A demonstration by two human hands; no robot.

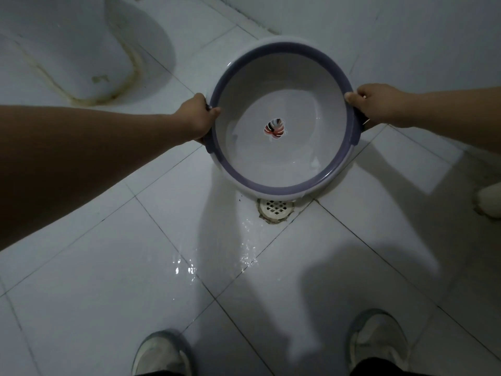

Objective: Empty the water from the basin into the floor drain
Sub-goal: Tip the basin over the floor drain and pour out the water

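— What's the person holding?

— A round white basin (282, 115) with a purple band round its rim, one hand on each side. The left hand (196, 116) is closed over the rim at the left handle, thumb lying on the inner edge. The right hand (375, 104) is closed the same way on the opposite side, thumb on top of the rim, fingers wrapped under.

— Is it level?

— No, it's tipped toward the person, so the whole inside faces up at us. The low edge hangs right over the floor drain (275, 208), hiding the drain's far edge.

— Any water left in it?

— A thin glint sits along the low inner wall. I can't tell how much that is. There's a small coloured leaf picture (275, 128) in the middle of the bottom.

— And the floor?

— White tiles (95, 280), wet: shiny spots (248, 248) just this side of the drain and a few more off to the left. The toilet base (89, 50) stands at the back left. The person's two pale shoes, left (160, 354) and right (378, 340), are planted well apart, nearer than the drain.
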